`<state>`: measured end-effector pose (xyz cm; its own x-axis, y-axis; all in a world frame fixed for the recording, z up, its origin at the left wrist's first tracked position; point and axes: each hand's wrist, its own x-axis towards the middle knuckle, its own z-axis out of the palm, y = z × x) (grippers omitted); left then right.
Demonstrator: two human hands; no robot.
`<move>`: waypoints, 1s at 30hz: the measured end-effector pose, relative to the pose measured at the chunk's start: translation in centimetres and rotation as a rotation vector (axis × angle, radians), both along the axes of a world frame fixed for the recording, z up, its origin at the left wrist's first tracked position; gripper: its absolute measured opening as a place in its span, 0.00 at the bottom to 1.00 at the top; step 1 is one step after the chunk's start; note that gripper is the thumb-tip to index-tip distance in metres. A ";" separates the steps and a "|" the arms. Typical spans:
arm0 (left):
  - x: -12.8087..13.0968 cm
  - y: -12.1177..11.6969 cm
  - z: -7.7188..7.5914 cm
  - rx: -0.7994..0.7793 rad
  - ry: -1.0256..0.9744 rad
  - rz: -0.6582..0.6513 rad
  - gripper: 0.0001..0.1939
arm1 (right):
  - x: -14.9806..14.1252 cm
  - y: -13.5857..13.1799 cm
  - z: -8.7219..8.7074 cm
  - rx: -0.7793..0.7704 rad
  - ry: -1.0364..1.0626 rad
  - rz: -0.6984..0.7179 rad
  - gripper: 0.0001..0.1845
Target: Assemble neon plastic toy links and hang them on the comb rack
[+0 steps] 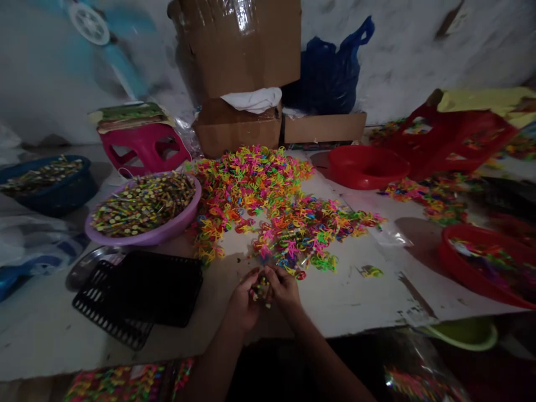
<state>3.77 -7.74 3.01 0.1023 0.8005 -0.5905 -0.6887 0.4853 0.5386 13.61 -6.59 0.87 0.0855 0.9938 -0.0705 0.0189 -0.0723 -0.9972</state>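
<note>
My left hand and my right hand meet at the near edge of a white board, both closed around a small bundle of thin sticks with yellowish tips. Just beyond my hands lies a wide heap of small neon plastic pieces in pink, orange, green and yellow. A purple basin full of the same kind of sticks stands to the left of the heap.
A black perforated tray lies left of my hands. A blue basket of sticks, a pink stool, cardboard boxes, a blue bag, red basins and a spinning fan surround the board.
</note>
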 end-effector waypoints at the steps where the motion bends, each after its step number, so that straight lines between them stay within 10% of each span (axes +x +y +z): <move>1: -0.3 0.1 0.0 -0.011 -0.025 -0.007 0.09 | 0.3 0.1 0.2 -0.024 0.036 -0.006 0.23; 24: -3.7 -0.7 1.6 0.366 0.407 -0.868 0.12 | 3.6 1.8 3.7 -0.192 -0.101 0.753 0.18; 30: -3.7 -0.6 1.6 0.353 0.442 -0.879 0.13 | 3.4 1.9 2.8 -0.288 -0.023 0.808 0.19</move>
